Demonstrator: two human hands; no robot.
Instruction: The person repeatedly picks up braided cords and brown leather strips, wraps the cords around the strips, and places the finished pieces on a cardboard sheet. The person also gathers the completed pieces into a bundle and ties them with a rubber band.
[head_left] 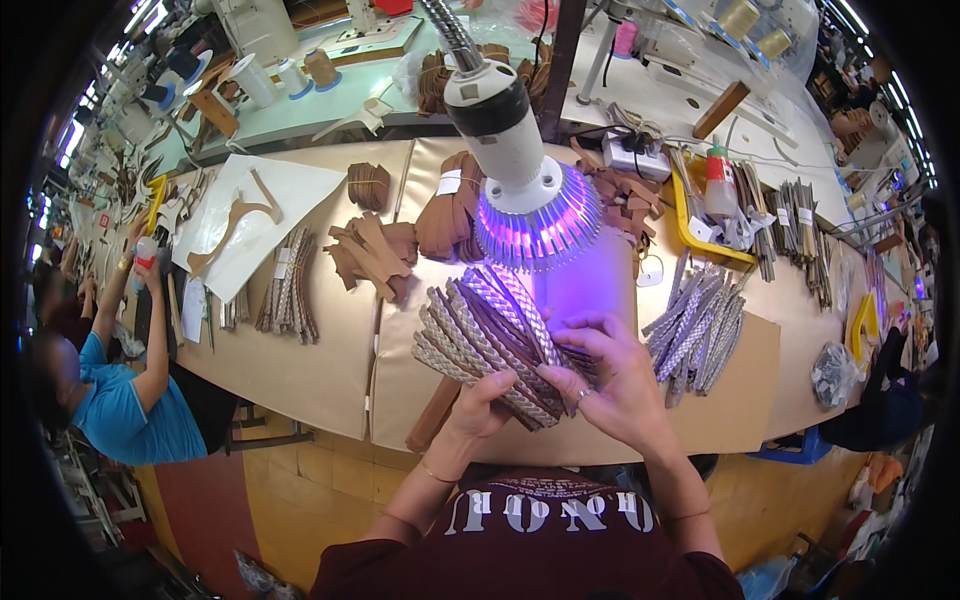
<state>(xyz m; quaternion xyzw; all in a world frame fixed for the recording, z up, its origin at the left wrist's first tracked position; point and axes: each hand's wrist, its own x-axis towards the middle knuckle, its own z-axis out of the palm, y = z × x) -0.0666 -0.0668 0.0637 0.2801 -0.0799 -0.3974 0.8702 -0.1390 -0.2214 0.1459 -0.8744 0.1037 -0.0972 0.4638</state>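
A thick bunch of braided leather straps (pixel 455 335), pale tan and brown, lies fanned under a glowing purple lamp (pixel 540 215). My left hand (pixel 482 405) grips the bunch's near left side, thumb on top, its other fingers hidden beneath. At the bunch's right side, my right hand (pixel 618 385) holds straps between thumb and curled fingers; a ring shows on it. One strap there looks white under the purple light. Right of my right hand rests another bundle of grey-white braided straps (pixel 700 330).
Brown strip bundles (pixel 375 255) and a braided bundle (pixel 290 285) lie left on the table. A yellow tray (pixel 690 215) with a red-capped bottle (pixel 718 180) stands at right. The lamp's neck (pixel 455 35) hangs overhead. A person in blue (pixel 145 400) works at left.
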